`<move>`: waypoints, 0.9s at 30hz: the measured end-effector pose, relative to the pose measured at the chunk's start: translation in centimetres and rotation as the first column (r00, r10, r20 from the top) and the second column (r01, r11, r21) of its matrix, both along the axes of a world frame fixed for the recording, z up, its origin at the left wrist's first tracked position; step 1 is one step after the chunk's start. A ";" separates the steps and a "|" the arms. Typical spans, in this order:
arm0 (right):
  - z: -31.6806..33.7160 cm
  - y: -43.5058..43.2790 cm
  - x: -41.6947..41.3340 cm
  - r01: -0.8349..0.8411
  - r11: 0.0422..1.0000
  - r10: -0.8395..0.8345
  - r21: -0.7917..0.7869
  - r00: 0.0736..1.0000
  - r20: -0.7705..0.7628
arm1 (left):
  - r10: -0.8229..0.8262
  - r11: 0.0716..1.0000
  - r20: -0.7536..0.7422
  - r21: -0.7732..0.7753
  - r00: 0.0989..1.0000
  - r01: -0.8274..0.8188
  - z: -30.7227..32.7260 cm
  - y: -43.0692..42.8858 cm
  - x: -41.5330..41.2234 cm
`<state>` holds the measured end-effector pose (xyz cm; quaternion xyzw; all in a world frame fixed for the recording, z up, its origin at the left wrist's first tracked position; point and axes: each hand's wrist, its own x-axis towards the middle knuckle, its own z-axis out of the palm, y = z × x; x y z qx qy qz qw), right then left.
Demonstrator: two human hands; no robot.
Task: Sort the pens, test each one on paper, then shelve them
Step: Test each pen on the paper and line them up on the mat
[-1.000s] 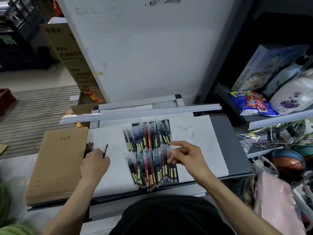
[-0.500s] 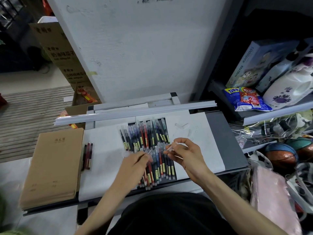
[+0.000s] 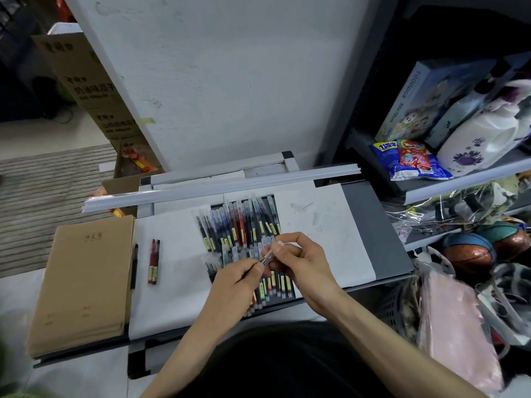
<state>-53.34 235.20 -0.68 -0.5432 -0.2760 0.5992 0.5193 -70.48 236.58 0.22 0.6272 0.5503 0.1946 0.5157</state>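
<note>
Notebook stack [image 3: 83, 282]: brown covers, lying on the table [image 3: 379, 234] well left of the pen rows [image 3: 238, 222], long axis running away from the person.
Black pen [image 3: 134, 267]: lay left of the pen rows, farther out than the red pair, long axis running near to far.
Red pens [image 3: 153, 261]: two lay side by side and touching on white paper [image 3: 172, 297] left of the pen rows, with yellow labels at their near ends.
Pen rows: two packed bands on the table, one far and one near. Each pen's long axis ran roughly near to far and leaned a little left at the top, with the yellow label at its near end.
Left hand [image 3: 238, 280]: was over the near band of the pen rows, its grip pinched on the lower, darker end of the clear pen [image 3: 268, 257].
Clear pen: was held just above the pen rows, between the two bands. Its long axis slanted from lower left to upper right, with the pale end pointing up and right.
Right hand [image 3: 304, 262]: was at the right edge of the pen rows, its grip closed on the clear pen's pale upper end with thumb and fingertips.
Snack packet [image 3: 411, 160]: lay on a shelf well right of the pen rows and beyond them.
</note>
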 end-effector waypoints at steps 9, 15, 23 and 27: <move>-1.0 -0.6 -1.8 -0.030 0.999 0.030 -0.027 0.999 0.032 | 0.145 0.942 0.171 -0.324 0.975 -0.084 -0.8 -0.9 -1.3; -1.5 -0.1 -2.1 -0.047 0.999 0.047 -0.022 0.999 0.012 | 0.325 0.808 0.280 -0.578 0.904 -0.111 -1.2 -0.6 -1.6; -2.1 0.0 -1.7 -0.114 0.993 0.116 -0.038 0.990 0.084 | 0.386 0.710 0.379 -0.704 0.841 -0.009 -3.0 -0.6 -2.0; -2.5 1.0 -0.5 -0.178 0.982 0.188 -0.064 0.959 0.213 | 0.332 0.789 0.396 -0.613 0.856 -0.022 -4.1 -0.6 -1.7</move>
